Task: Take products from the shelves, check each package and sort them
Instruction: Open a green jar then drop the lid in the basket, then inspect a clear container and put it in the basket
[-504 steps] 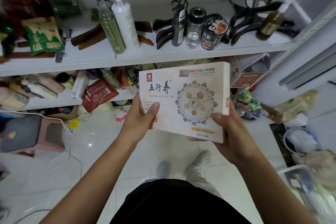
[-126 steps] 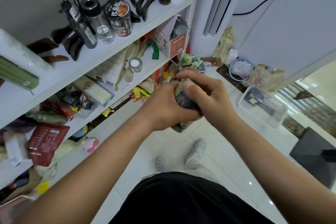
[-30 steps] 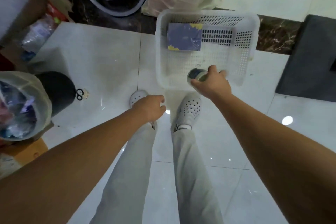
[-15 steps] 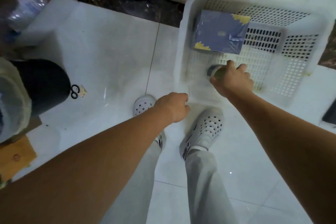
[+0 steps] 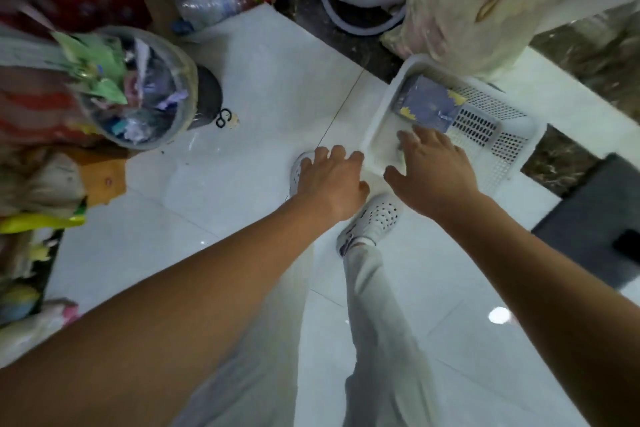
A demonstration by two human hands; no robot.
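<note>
A white perforated plastic basket (image 5: 502, 156) sits on the floor at the right. A dark blue box (image 5: 429, 104) with yellow marks lies in its far corner. My right hand (image 5: 433, 170) hovers over the basket's near end with fingers spread and nothing in it. The small round package is almost wholly hidden under that hand; only a blurred bit shows by my fingertips. My left hand (image 5: 334, 180) hangs beside the basket's near-left corner, fingers loosely curled, holding nothing.
A bin (image 5: 138, 87) lined with a clear bag and full of scraps stands at the left. Plastic bags (image 5: 460, 10) and a round basin (image 5: 356, 21) lie behind the basket. A dark mat (image 5: 595, 218) is at the right. My feet in white perforated shoes stand on white tiles.
My right hand lowered the small round package into the basket and let go, fingers now spread. The view swung left, showing the bin.
</note>
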